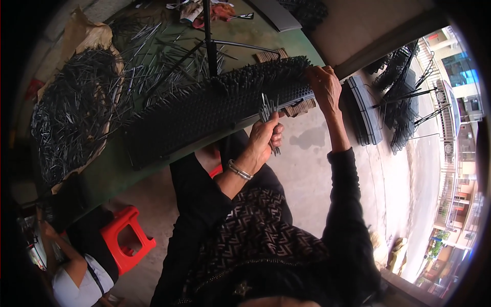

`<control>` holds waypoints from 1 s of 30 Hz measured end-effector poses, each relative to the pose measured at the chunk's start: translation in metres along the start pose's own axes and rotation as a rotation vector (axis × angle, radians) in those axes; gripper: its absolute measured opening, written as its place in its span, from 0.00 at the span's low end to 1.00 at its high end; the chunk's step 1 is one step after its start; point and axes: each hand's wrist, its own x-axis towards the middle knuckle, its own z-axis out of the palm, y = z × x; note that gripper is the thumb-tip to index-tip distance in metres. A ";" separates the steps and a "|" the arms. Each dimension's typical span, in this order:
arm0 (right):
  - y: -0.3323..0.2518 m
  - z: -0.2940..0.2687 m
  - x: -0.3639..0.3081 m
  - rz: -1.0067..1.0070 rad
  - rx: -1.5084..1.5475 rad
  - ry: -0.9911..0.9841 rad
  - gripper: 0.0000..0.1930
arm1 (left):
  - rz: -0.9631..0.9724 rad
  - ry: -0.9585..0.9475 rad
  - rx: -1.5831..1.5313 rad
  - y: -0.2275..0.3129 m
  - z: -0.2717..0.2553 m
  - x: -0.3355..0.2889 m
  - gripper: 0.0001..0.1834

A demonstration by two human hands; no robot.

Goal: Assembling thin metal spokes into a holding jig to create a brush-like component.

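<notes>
A long black perforated board [204,110] lies across the green table, its surface covered in small holes. Thin dark rods [261,74] stand packed upright along its far side, and the near strip shows bare holes. My left hand [265,137], with a bracelet at the wrist, is closed around a bundle of thin dark rods [267,108] just off the board's near edge. At the board's right end my right hand [326,86] has its fingers pressed together over the last rows. Whatever sits between those fingertips is too small to make out.
Many loose rods fill a torn brown sack [76,102] on the left and scatter over the green table [255,38]. A black stand pole [209,46] rises behind the board. Grey stacked panels [363,110] stand at right. A person in white [76,281] is near a red stool [125,238].
</notes>
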 end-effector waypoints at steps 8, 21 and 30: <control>0.001 0.000 -0.002 -0.006 -0.144 0.018 0.09 | 0.015 -0.072 -0.009 0.003 -0.005 0.005 0.15; -0.056 0.003 -0.074 0.413 0.979 0.263 0.28 | 0.185 -0.106 -0.054 0.014 0.025 0.007 0.13; -0.088 0.041 -0.112 0.883 1.675 0.305 0.26 | 0.451 -0.029 0.284 -0.019 0.034 0.012 0.14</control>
